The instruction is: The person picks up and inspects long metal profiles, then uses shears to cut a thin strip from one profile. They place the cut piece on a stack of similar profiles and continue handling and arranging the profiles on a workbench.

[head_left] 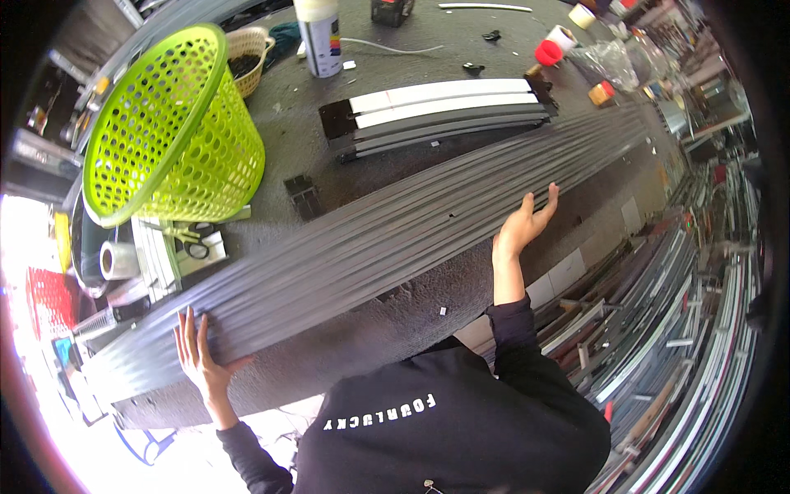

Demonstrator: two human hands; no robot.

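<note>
Long dark grey strips, like metal or plastic profiles (362,239), lie side by side across the table. My left hand (202,358) rests at their near edge toward the left end, fingers spread out over the strips. Further right, my right hand (524,224) is at the same near edge, its fingers stretched and slightly apart. Neither hand is wrapped round a strip. Beyond the strips sits a short bundle of white and grey strips (444,103) with black end pieces.
A lime green basket (177,132) stands at the left, with scissors (196,239) and a tape roll (119,260) close by. A spray can (319,41) is at the back. A red-capped container (553,48) stands far right. Many loose profiles (658,329) are stacked at the right.
</note>
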